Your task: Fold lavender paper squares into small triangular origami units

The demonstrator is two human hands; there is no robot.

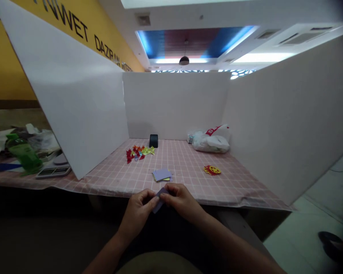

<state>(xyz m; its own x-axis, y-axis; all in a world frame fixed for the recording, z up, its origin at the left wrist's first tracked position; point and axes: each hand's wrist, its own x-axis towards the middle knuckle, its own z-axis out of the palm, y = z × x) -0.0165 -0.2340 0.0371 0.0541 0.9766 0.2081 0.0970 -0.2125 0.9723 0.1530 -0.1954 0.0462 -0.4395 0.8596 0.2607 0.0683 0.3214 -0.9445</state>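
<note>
Between my two hands, just off the table's front edge, is a small folded piece of purple paper (pixel 159 206). My left hand (pixel 140 207) pinches its left side with thumb and forefinger. From the other side my right hand (pixel 180 199) grips it, thumb on top. Part of the paper is hidden behind the fingers. A short way beyond the hands lies a stack of square paper sheets (pixel 161 175), purple on top with yellow and other edges showing. Farther back on the left is a heap of small folded paper pieces (pixel 136 153) in red, orange, yellow and blue.
A pink checked cloth covers the table (pixel 185 161). Yellow and red cut-out shapes (pixel 212 170) lie right of the stack. At the back are a black object (pixel 153 140) and a white plastic bag (pixel 211 142). White panels (pixel 177 104) enclose three sides.
</note>
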